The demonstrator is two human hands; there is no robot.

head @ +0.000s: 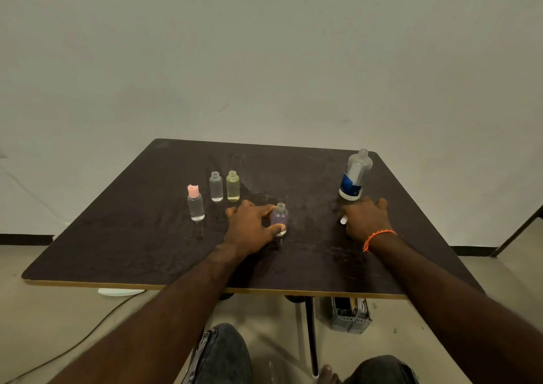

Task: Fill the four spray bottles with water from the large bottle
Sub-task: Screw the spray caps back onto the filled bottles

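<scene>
On the dark table (293, 266), seen from the head camera, four small bottles stand upright. At the left is a clear bottle with a pink cap (195, 204). Just behind it and to its right, side by side, stand an uncapped clear bottle (216, 187) and an uncapped yellowish bottle (233, 186). Nearer the middle stands the uncapped purple bottle (279, 217), and the left hand (249, 226) has its grip around it, thumb across the lower front and fingers curled behind. The large bottle (355, 175), with a blue and white label and no cap on its neck, stands near the far right corner. Just in front of it the right hand (365, 219) rests on the table, its grip curled over a small white piece (343, 220), most of it hidden. An orange band (379, 237) circles that wrist. Under the table sits a grey basket (349, 316).
</scene>
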